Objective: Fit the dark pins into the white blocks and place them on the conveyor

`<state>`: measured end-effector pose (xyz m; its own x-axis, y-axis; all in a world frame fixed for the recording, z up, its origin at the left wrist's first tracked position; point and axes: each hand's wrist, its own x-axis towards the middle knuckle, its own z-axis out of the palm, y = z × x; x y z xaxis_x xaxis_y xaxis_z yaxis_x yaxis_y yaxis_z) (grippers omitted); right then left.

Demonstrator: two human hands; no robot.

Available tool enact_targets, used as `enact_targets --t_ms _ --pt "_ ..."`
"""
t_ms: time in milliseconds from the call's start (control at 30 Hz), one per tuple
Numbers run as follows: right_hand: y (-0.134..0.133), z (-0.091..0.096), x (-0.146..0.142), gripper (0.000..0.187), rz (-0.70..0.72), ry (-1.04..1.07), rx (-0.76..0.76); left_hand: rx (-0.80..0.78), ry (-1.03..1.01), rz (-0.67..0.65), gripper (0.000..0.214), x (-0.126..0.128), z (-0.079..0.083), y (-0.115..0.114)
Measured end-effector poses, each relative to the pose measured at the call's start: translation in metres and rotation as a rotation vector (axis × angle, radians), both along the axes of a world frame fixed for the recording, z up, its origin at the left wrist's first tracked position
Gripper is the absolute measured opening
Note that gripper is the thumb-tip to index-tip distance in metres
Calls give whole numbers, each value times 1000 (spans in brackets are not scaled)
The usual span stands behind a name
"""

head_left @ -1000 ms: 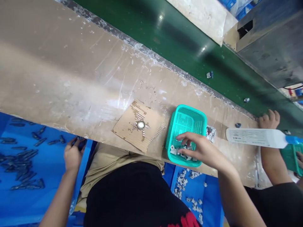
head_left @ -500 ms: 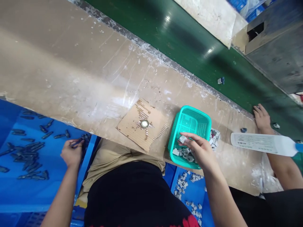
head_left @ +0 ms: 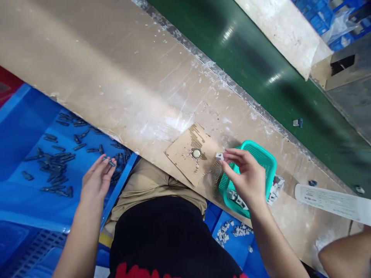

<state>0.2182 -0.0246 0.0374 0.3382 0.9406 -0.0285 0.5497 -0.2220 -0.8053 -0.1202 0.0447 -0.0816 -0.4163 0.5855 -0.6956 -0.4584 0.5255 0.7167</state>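
My right hand (head_left: 245, 178) pinches a small white plastic piece (head_left: 219, 156) between thumb and fingertips, held just left of the teal mesh basket (head_left: 265, 160) and over the edge of a cardboard square (head_left: 185, 156). A round metal disc (head_left: 196, 153) sits in the middle of that cardboard. More white pieces lie in the basket's near end. My left hand (head_left: 97, 179) is over the blue bin (head_left: 34, 193) and holds a small dark pin-shaped part (head_left: 108, 162) at its fingertips. Several like dark parts are scattered in the bin.
The brown worktable (head_left: 116, 77) runs diagonally, with a green conveyor belt (head_left: 261, 61) behind it carrying two small parts. A white tube (head_left: 330, 200) lies at the right. Another person's forearm (head_left: 344, 253) shows at the lower right. A second blue bin (head_left: 234, 239) below holds white pieces.
My right hand lifted a white piece out of the basket and moved left toward the cardboard. My left hand rose from the bin edge with a dark part. The other person's hand withdrew.
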Motion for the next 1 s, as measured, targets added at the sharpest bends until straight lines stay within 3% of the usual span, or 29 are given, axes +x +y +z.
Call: enact_targets --t_ms 100,233,400,533,633,700,800,900,967,1000 --pt "14 -7 -14 20 205 -308 36 22 -181 38 28 14 21 -7" --pt "26 -19 -22 15 362 -497 85 -21 -392 30 28 33 43 -20" --pt "29 -28 -24 14 448 -578 76 -54 -607 -185 22 44 54 -33" --pt "26 -20 -27 17 375 -465 15 16 -726 -354 16 56 56 -35" --pt "23 -10 -30 18 165 -110 -19 119 -761 -484 11 73 60 -34" --pt "21 -3 -31 21 50 181 -64 225 -672 -550 13 87 64 -35" --pt "16 8 -34 22 4 511 -178 464 -304 -616 16 104 70 -38" --pt "10 19 -40 23 21 716 -257 916 153 -707 28 111 73 -41" --pt "6 25 -44 29 27 775 -263 1191 316 -768 41 113 74 -41" --pt "4 28 -46 31 28 777 -246 1247 328 -788 45 114 75 -41"
